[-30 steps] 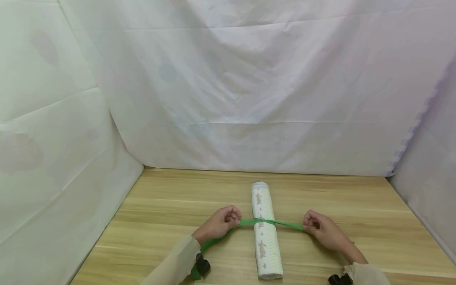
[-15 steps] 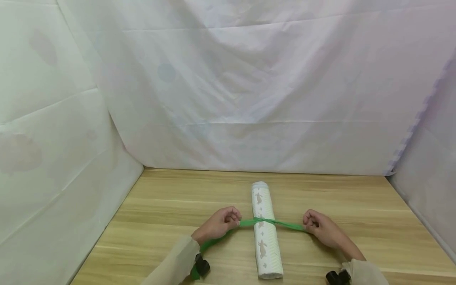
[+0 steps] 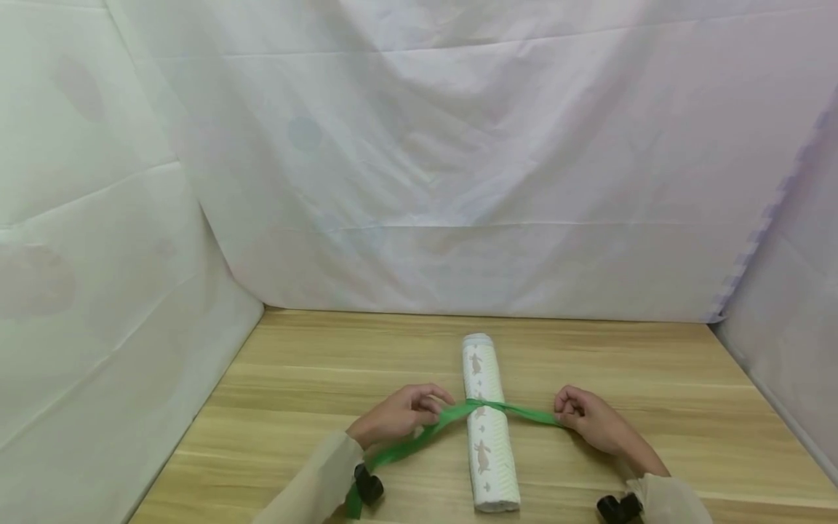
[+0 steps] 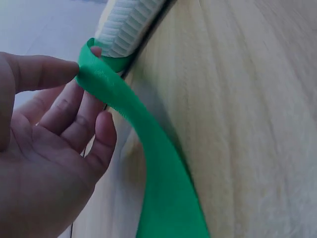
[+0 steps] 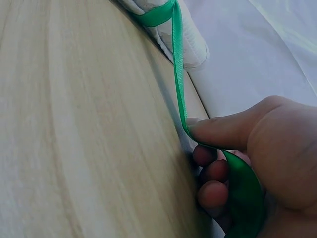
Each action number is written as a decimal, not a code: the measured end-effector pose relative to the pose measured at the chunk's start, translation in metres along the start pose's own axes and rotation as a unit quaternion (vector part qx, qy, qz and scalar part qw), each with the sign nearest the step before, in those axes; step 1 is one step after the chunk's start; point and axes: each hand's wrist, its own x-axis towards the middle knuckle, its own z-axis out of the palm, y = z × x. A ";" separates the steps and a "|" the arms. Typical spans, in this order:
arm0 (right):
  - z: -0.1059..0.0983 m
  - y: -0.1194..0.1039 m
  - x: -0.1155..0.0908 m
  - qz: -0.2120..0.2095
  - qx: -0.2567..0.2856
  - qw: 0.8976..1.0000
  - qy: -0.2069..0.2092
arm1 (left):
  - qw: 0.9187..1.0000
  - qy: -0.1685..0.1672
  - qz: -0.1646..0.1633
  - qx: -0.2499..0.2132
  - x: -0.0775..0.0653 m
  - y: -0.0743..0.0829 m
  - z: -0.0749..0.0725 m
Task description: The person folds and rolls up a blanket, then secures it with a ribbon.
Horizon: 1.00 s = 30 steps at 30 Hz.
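A rolled white cloth [image 3: 494, 466] with printed brown rabbits lies lengthwise on the table. Around its middle runs a green ribbon [image 3: 527, 414], crossed on top. My left hand [image 3: 399, 416] holds the ribbon's left part between thumb and a fingertip; in the left wrist view, the other fingers [image 4: 69, 106] are loosely bent, and the ribbon's tail [image 4: 158, 168] hangs past the palm. On the other side, my right hand [image 3: 596, 422] pinches the right part, its thumb [image 5: 223, 130] pressing the ribbon against curled fingers. That tail [image 5: 245, 198] passes behind the fingers.
The wood-grain table [image 3: 314, 364] reaches back to a hanging white cloth [image 3: 419, 182]. More pale sheeting [image 3: 98, 291] encloses the left side and the right [image 3: 799, 327]. Each wrist carries a small black camera [image 3: 369, 485].
My left fingers have stretched out a little toward the roll, and the ribbon on that side hangs wider and slacker. My right hand stays nearly still, and the roll has not moved.
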 end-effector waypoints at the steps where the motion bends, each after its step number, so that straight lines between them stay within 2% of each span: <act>1: 0.000 0.000 0.000 0.001 0.000 1.000 0.000 | 1.000 -0.006 0.002 -0.006 0.000 0.001 0.000; 8: 0.000 0.000 -0.001 0.000 -0.003 1.000 -0.003 | 0.999 -0.038 0.030 -0.003 -0.001 0.010 0.003; 12: 0.000 -0.001 -0.001 0.001 0.000 1.000 -0.004 | 0.999 -0.037 0.038 0.007 0.000 0.015 0.006; 17: 0.000 -0.002 -0.002 0.002 -0.004 1.000 -0.001 | 0.998 -0.007 0.050 0.032 0.005 0.018 0.011; 24: 0.001 -0.003 -0.003 -0.005 -0.006 1.000 0.003 | 0.997 0.046 0.060 0.023 0.010 0.020 0.018; 30: 0.001 -0.001 -0.004 -0.003 0.004 1.000 0.008 | 0.992 0.091 0.067 0.056 0.012 0.019 0.019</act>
